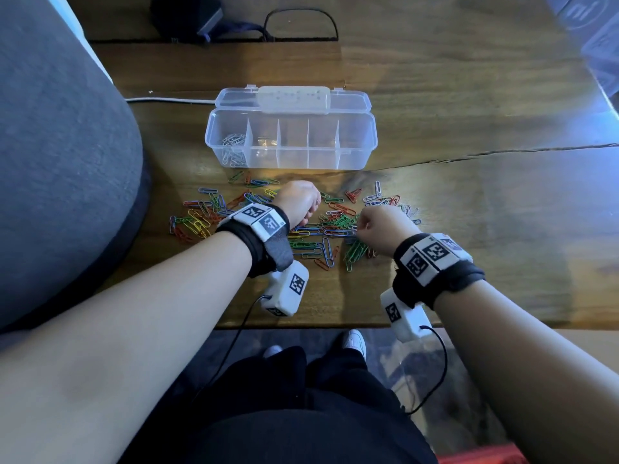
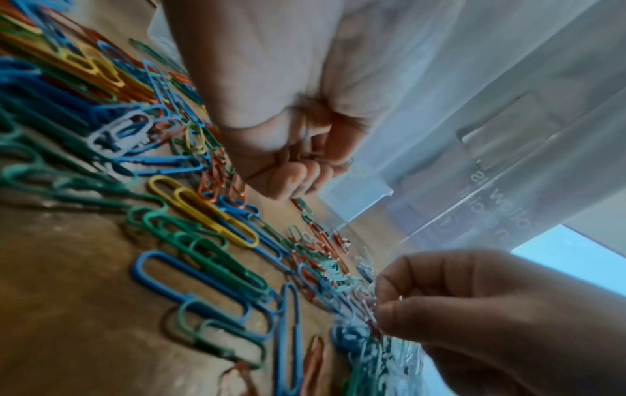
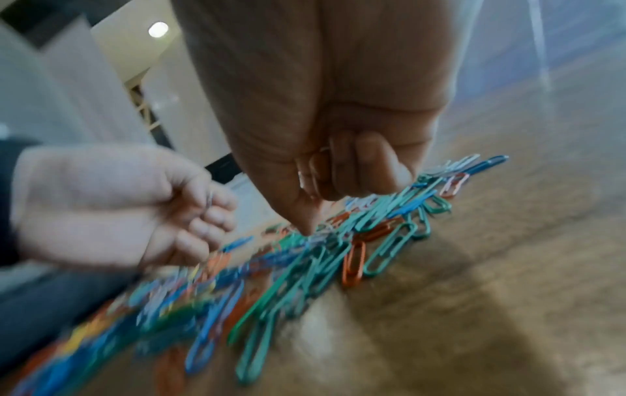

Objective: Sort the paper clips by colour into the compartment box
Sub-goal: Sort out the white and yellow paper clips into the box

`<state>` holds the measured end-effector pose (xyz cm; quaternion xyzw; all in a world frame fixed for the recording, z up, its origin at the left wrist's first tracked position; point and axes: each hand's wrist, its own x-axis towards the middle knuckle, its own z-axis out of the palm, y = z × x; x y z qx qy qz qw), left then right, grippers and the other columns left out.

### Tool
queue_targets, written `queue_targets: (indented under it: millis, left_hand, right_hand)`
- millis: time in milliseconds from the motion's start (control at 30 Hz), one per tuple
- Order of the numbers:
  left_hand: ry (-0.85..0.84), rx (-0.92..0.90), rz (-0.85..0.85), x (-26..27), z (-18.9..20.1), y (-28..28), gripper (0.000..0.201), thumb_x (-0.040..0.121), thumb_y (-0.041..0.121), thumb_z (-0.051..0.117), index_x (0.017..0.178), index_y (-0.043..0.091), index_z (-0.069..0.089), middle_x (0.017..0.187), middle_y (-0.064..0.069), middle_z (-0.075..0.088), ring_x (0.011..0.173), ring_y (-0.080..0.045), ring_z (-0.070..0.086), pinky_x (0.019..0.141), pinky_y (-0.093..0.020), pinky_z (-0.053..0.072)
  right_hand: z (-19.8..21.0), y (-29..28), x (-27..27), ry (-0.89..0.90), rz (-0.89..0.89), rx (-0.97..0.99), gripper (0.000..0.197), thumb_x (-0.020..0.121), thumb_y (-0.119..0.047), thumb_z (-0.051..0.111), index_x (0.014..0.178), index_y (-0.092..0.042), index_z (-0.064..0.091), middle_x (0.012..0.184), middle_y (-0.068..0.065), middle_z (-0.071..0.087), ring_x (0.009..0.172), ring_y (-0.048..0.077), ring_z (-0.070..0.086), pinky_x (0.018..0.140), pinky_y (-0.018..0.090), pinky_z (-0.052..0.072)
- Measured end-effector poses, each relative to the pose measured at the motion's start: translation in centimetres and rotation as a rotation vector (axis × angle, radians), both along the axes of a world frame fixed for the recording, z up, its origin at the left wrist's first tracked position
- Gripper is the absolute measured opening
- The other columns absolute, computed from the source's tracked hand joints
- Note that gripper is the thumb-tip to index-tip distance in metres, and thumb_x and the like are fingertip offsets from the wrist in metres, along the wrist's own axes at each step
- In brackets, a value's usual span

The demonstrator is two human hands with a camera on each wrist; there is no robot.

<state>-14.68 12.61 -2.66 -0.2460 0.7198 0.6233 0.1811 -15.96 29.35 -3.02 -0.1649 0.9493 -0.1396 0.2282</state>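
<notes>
A clear compartment box [image 1: 356, 142] stands open on the wooden table, with pale clips [image 1: 234, 145] in its leftmost compartment. A loose pile of coloured paper clips [image 1: 311, 236] lies in front of it. My left hand [image 1: 310, 212] hovers over the pile's middle with its fingers [image 2: 305, 176] curled round a few pale clips [image 2: 316, 155]. My right hand [image 1: 363, 227] is just right of it, fingers curled over pale clips [image 3: 316, 171] in the palm, its fingertip [image 3: 306, 227] down on the pile, pinching at a pale clip [image 2: 372, 308].
A grey cushioned seat [image 1: 67, 162] borders the table on the left. A white cable [image 1: 167, 100] runs behind the box, whose raised lid [image 1: 291, 98] leans back. Dark items [image 1: 201, 18] lie at the far edge. The table's front edge [image 1: 301, 324] is close to my wrists.
</notes>
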Motion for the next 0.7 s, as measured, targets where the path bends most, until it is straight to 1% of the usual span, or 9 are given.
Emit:
queue_targets:
  millis: [100,167,200,267,333,400,500,600,700]
  left_hand:
    - [-0.060,0.077,0.062,-0.2,0.1,-0.1,0.029,0.084,-0.004,0.034,0.059,0.009,0.041,0.053,-0.003,0.040,0.043,-0.012,0.033,0.034,-0.012,0.027]
    - [-0.050,0.090,0.055,-0.4,-0.2,-0.2,0.026,0.086,0.004,0.044,0.061,0.012,0.041,0.059,-0.002,0.038,0.049,-0.013,0.031,0.039,-0.016,0.028]
    - [-0.018,0.028,0.005,-0.5,-0.4,-0.3,0.027,0.088,0.009,0.049,0.062,0.013,0.041,0.059,-0.001,0.037,0.050,-0.013,0.031,0.043,-0.019,0.030]
    - [0.073,-0.313,-0.196,-0.4,-0.7,-0.2,0.028,0.089,0.022,0.056,0.064,0.017,0.044,0.060,0.002,0.042,0.055,-0.015,0.039,0.054,-0.025,0.035]
    - [0.136,-0.643,-0.305,-0.4,-0.8,0.2,0.024,0.091,0.029,0.054,0.071,0.018,0.047,0.065,0.006,0.046,0.064,-0.017,0.046,0.056,-0.026,0.034]
    - [0.146,-0.720,-0.308,-0.5,-1.0,0.7,0.020,0.094,0.031,0.048,0.081,0.016,0.047,0.067,0.005,0.046,0.069,-0.020,0.047,0.054,-0.028,0.031]
    - [0.162,-0.599,-0.223,-1.0,-1.0,1.3,0.020,0.097,0.027,0.045,0.079,0.018,0.044,0.071,0.001,0.053,0.069,-0.021,0.051,0.062,-0.030,0.042]
    - [0.208,-0.345,-0.066,-1.2,-0.4,1.2,0.013,0.096,0.011,0.043,0.086,0.015,0.050,0.067,0.001,0.052,0.058,-0.013,0.051,0.046,-0.020,0.046]
    - [0.221,-0.499,-0.174,-1.2,-0.3,0.5,0.021,0.095,0.014,0.041,0.092,0.013,0.062,0.075,-0.002,0.057,0.064,-0.019,0.049,0.050,-0.023,0.036]
  right_hand:
    - [0.0,1.7,-0.2,-0.128,-0.229,-0.306,0.010,0.085,-0.010,0.057,0.076,-0.010,0.061,0.071,0.002,0.056,0.065,0.017,0.049,0.061,0.026,0.040]
    - [0.4,2.7,0.3,-0.355,-0.506,-0.709,0.019,0.085,-0.003,0.054,0.067,-0.010,0.055,0.061,0.001,0.046,0.054,0.013,0.041,0.050,0.023,0.035]
    - [0.6,3.2,0.5,-0.465,-0.638,-0.920,0.021,0.085,0.001,0.051,0.066,-0.010,0.052,0.060,0.002,0.046,0.052,0.012,0.041,0.048,0.020,0.034]
    - [1.0,3.8,0.9,-0.621,-0.792,-1.219,0.022,0.085,0.005,0.043,0.068,-0.008,0.049,0.064,0.004,0.054,0.055,0.011,0.050,0.048,0.016,0.039]
    - [1.0,3.8,1.1,-0.718,-0.812,-1.358,0.026,0.084,0.008,0.038,0.067,-0.010,0.047,0.066,0.004,0.056,0.056,0.012,0.052,0.049,0.015,0.043]
    - [0.8,3.3,1.2,-0.756,-0.800,-1.430,0.029,0.083,0.010,0.034,0.067,-0.012,0.045,0.063,0.002,0.050,0.052,0.011,0.045,0.048,0.017,0.038]
    - [0.5,2.6,1.3,-0.767,-0.855,-1.412,0.029,0.078,0.008,0.028,0.069,-0.013,0.045,0.055,-0.001,0.043,0.046,0.010,0.034,0.045,0.018,0.030]
    - [0.2,2.0,1.0,-0.739,-0.896,-1.221,0.020,0.079,-0.005,0.036,0.064,-0.014,0.046,0.050,-0.004,0.039,0.042,0.009,0.032,0.041,0.015,0.026]
    - [-0.5,1.5,1.1,-0.193,-0.537,-0.591,0.018,0.081,-0.015,0.057,0.064,-0.018,0.057,0.051,-0.007,0.049,0.045,0.009,0.043,0.045,0.019,0.037]
